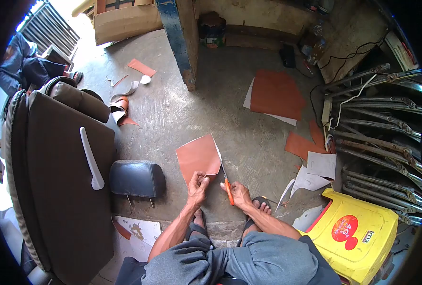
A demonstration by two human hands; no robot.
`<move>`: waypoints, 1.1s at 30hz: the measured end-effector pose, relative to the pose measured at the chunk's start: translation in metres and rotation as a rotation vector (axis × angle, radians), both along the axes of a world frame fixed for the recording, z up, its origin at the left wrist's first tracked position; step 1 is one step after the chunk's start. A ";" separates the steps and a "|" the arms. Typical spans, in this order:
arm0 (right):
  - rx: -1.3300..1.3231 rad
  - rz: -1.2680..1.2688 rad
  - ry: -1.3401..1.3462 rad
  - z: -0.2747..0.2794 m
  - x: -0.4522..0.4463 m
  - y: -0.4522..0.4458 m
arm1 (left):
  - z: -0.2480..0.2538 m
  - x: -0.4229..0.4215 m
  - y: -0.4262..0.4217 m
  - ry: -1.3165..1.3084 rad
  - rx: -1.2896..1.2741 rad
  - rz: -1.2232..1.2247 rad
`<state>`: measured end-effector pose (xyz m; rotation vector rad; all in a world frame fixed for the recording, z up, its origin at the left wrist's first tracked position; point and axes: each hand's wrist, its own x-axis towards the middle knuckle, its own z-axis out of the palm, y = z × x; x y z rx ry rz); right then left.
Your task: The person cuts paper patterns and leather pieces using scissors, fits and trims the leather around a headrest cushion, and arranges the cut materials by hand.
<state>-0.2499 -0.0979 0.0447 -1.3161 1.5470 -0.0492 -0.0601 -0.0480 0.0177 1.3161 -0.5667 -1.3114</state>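
Note:
My left hand pinches the lower edge of a reddish-brown sheet, which looks like leather or vinyl with a pale backing. In my right hand are scissors with orange handles. Their blades point away from me and lie along the sheet's right edge, where a thin pale strip shows. Whether the blades are apart is too small to tell. Both hands are above the floor, in front of my knees.
A black headrest and a large dark seat part stand at left. Larger brown sheets and offcuts lie at right. A yellow plastic stool and metal frames are beside me. Another person sits at far left.

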 end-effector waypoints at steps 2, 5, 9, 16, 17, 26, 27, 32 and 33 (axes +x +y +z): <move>-0.016 0.004 0.003 0.006 0.004 -0.001 | 0.003 0.001 -0.001 0.046 0.010 0.018; 0.019 -0.033 0.004 0.017 0.008 -0.012 | 0.004 0.003 0.000 0.161 0.011 0.032; 0.033 -0.008 0.034 0.015 0.007 -0.012 | 0.007 0.006 0.001 0.289 0.018 0.052; 0.040 -0.072 0.010 0.016 0.010 -0.017 | 0.022 0.011 0.001 0.361 0.016 0.038; 0.039 -0.074 0.008 0.017 0.010 -0.018 | 0.014 0.014 0.002 0.371 0.010 0.020; -0.052 -0.128 -0.022 -0.001 0.009 -0.019 | 0.022 0.014 0.002 0.432 0.023 0.050; -0.031 -0.111 -0.047 0.003 0.007 -0.024 | 0.023 0.015 0.003 0.443 0.015 0.054; -0.041 -0.068 -0.009 0.001 0.007 -0.025 | 0.017 0.024 0.007 0.473 0.012 0.042; -0.032 -0.063 -0.003 0.004 0.006 -0.025 | 0.017 0.025 0.008 0.505 0.008 0.033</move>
